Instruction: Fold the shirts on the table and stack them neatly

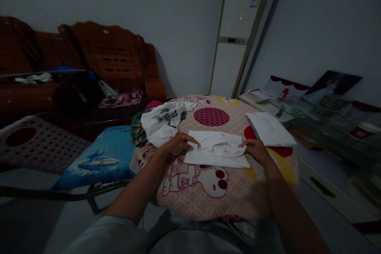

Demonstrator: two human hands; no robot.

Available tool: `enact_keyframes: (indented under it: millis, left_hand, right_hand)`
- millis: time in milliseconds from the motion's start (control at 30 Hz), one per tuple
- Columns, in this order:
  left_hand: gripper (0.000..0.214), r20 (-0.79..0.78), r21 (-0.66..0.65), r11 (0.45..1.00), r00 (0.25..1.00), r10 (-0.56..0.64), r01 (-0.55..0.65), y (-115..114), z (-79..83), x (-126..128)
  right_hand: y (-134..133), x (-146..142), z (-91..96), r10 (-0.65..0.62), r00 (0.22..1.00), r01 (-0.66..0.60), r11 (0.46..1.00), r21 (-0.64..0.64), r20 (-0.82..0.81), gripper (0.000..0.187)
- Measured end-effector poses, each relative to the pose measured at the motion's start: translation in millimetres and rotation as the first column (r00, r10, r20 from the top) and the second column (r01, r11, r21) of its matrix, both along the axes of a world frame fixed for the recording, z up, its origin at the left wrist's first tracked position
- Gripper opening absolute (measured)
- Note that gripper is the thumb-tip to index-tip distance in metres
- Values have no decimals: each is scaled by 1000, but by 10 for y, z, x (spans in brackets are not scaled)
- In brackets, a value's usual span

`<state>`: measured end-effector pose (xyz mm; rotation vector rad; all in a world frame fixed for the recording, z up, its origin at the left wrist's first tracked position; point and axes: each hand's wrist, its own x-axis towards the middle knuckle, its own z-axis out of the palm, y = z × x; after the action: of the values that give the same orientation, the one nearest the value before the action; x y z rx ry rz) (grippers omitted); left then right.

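Note:
A white garment (218,158), folded into a rough rectangle, lies in front of me on the patterned cloth of the round table (238,202). My left hand (180,143) pinches its left edge. At the opposite edge, my right hand (256,149) grips the fabric between thumb and fingers. Creases run across the middle of the garment between my hands. Right of it rests a neat stack of folded white clothes (270,129). Beyond my left hand lies a loose heap with a printed white shirt (162,123) and a green patterned garment (137,129).
A chair with a blue cushion (104,154) stands at the left of the table. Behind it is a wooden sofa (113,55) with things on it. On the right, a glass-topped cabinet (315,115) holds papers and a picture. A tall white cabinet-like unit (232,24) stands at the back.

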<state>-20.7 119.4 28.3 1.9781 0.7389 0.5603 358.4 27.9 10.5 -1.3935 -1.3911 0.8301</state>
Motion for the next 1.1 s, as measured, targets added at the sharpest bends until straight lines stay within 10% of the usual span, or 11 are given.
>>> enact_keyframes:
  millis: [200, 367, 533, 767, 1100]
  left_hand:
    - [40, 39, -37, 999, 999, -31, 33, 24, 109, 43]
    - [35, 10, 330, 944, 1000, -29, 24, 130, 262, 419]
    - [46, -217, 609, 790, 972, 86, 66, 217, -45, 669]
    - [54, -367, 613, 775, 924, 108, 153, 264, -271, 572]
    - [61, -422, 565, 764, 905, -59, 313, -67, -211, 835]
  right_hand:
    - [-1, -8, 29, -114, 992, 107, 988, 109, 57, 18]
    - [104, -294, 200, -33, 972, -20, 975, 222, 231, 25]
    - [109, -674, 105, 192, 901, -298, 926, 232, 390, 33]
    - [47, -752, -151, 174, 791, -396, 877, 273, 586, 30]
    - [25, -711, -30, 71, 910, -203, 935, 289, 409, 30]
